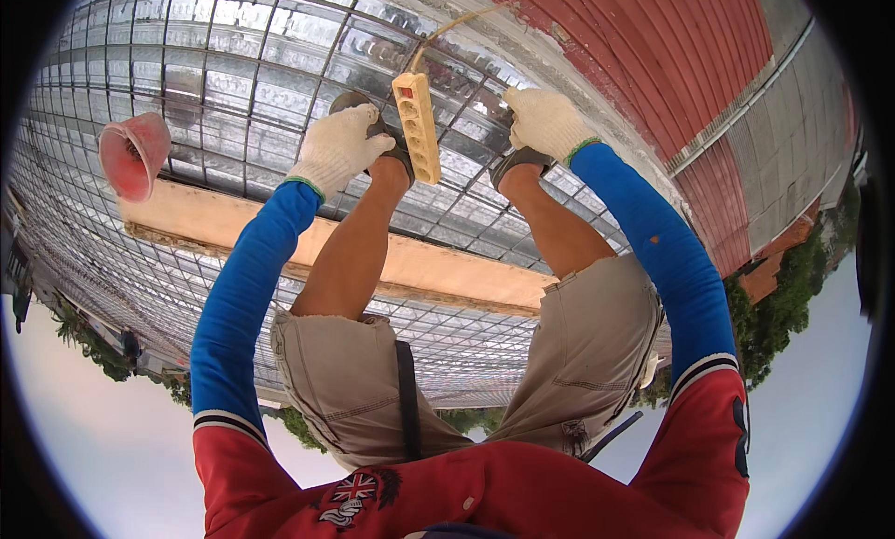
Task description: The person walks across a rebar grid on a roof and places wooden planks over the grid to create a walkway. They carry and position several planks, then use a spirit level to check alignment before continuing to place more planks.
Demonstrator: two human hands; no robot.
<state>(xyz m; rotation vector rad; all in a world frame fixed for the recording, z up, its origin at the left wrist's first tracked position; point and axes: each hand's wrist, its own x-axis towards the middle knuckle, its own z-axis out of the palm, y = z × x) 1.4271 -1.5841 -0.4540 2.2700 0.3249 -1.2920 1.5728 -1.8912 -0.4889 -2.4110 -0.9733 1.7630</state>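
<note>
A pale yellow power strip [416, 129] with a red switch and several sockets rests on the steel mesh [233, 91] between my feet, its yellow cord running up from its top. My left hand [340, 147], in a white knit glove, is beside it at my left shoe [347, 103], fingers curled; what they hold, if anything, is hidden. My right hand [545, 121], also gloved, is at the mesh above my right shoe [513, 169], right of the strip, with its fingers bent round something too small to make out.
A red plastic cone-shaped container [133, 157] sits at the left. A plywood board [447, 276] crosses behind my feet. Shiny metal sheeting lies under the mesh. A concrete edge borders red corrugated roofing [643, 54] and grey sheets [783, 147] at the right, with trees beyond.
</note>
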